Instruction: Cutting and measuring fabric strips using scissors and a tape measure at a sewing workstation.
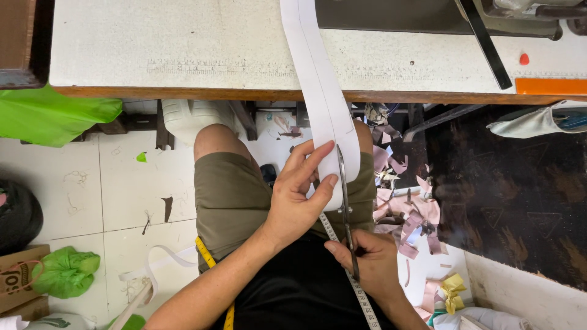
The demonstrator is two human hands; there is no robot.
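A long white fabric strip [318, 79] hangs from the worktable [183, 55] down onto my lap. My left hand [299, 195] pinches the strip's lower end between thumb and fingers. My right hand [367, 263] grips a pair of scissors [345, 201]; the blades point up along the strip's right edge, close to my left fingertips. A white measuring tape [358, 293] runs across my lap under the right hand, and a yellow tape [206, 253] lies by my left forearm.
Fabric scraps [416, 214] litter the floor to the right beside a dark mat [513, 183]. Green plastic bags [49, 116] sit at left, and a paper bag [18, 275] at bottom left. An orange ruler [550, 85] lies on the table's right end.
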